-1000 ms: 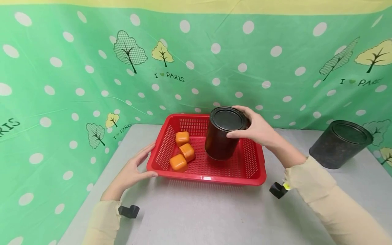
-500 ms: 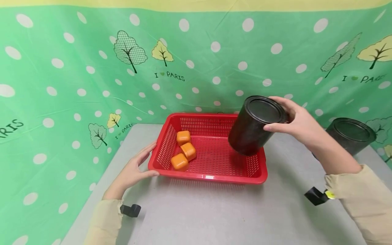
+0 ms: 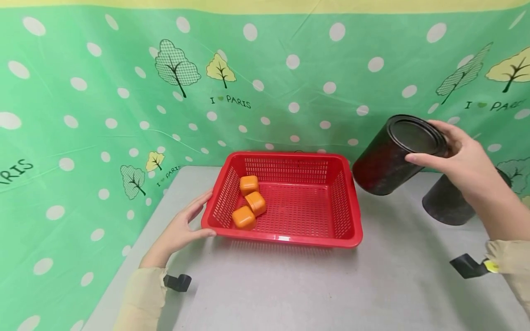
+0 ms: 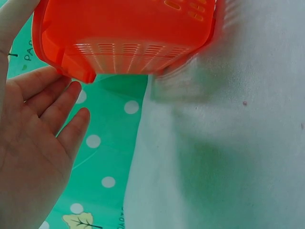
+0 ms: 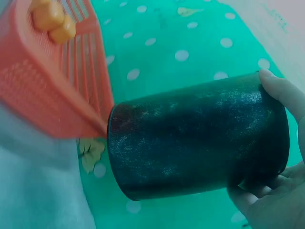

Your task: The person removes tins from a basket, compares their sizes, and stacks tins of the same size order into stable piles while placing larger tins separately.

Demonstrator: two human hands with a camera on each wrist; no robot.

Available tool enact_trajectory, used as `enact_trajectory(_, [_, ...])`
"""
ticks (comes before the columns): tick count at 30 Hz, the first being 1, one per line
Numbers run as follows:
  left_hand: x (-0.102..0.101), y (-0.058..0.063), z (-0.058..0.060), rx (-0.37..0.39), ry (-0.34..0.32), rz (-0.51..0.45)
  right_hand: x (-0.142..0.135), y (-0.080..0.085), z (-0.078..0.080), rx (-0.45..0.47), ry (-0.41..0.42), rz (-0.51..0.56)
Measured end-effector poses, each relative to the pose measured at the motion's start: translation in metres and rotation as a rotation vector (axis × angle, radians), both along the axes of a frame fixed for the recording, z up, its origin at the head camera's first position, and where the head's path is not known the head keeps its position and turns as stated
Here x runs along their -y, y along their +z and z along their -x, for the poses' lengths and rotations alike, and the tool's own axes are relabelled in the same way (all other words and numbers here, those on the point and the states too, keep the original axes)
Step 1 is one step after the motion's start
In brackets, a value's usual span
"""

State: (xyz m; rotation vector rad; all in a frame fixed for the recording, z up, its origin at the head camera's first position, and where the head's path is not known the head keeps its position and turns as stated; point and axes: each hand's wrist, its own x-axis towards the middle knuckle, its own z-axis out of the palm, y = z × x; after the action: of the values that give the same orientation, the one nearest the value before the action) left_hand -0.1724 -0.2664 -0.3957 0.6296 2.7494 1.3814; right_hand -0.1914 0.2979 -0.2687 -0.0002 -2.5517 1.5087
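Green cloth, printed: one, hung behind, white dots, trees and lettering, yellow band along the top.

Pale grey bench: one, carrying the basket and a standing canister.

Red plastic basket: one, perforated, set on the bench with its long side across the front of the person.

Black canister: one, cylindrical, in the right hand, just beyond the basket's right end and seemingly raised off the bench. Long axis slanted: the recessed round end lies up and to the right, within the grip; the other end points down and left, towards the basket's right back corner. Contact with the rim cannot be told. The right hand is the nearer; the left is well apart, across the basket.

Second black canister: one, on the bench further right, partly hidden by the right arm.

Hands: two. Right hand, thumb and fingers gripping the canister's upper end. Left hand, fingers extended, thumb spread wide, touching the basket's left rim.

Orange pieces: three, rounded, clustered inside the basket's left part.
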Motion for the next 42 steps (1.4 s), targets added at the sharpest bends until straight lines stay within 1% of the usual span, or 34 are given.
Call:
enact_trajectory(5, [0.0, 0.0, 0.0, 0.004, 0.002, -0.008, -0.014, -0.011, 0.001, 0.032, -0.105, -0.049])
enact_trajectory(10, [0.0, 0.0, 0.001, 0.004, -0.001, -0.013, -0.023, -0.025, 0.006, 0.077, -0.205, -0.106])
enact_trajectory(15, [0.001, -0.001, 0.002, 0.009, -0.001, -0.015, -0.028, -0.037, 0.014, 0.134, -0.295, -0.092])
enact_trajectory(19, [0.0, 0.0, 0.002, 0.015, -0.001, -0.022, -0.031, -0.046, 0.019, 0.15, -0.339, -0.067])
enact_trajectory(21, [0.0, -0.001, 0.002, 0.015, -0.002, -0.025, -0.033, -0.05, 0.021, 0.155, -0.352, -0.057])
enact_trajectory(26, [0.001, -0.002, 0.003, 0.008, -0.007, -0.023, -0.036, -0.06, 0.024, 0.178, -0.353, -0.039])
enact_trajectory(33, [0.0, -0.002, 0.003, 0.016, -0.001, -0.03, -0.035, -0.07, 0.031, 0.173, -0.374, -0.051])
enact_trajectory(37, [0.001, -0.003, 0.002, 0.016, 0.003, -0.03, -0.033, -0.076, 0.034, 0.162, -0.372, -0.059])
enact_trajectory(42, [0.001, -0.004, 0.002, 0.013, 0.002, -0.027, -0.031, -0.085, 0.037, 0.18, -0.368, -0.061])
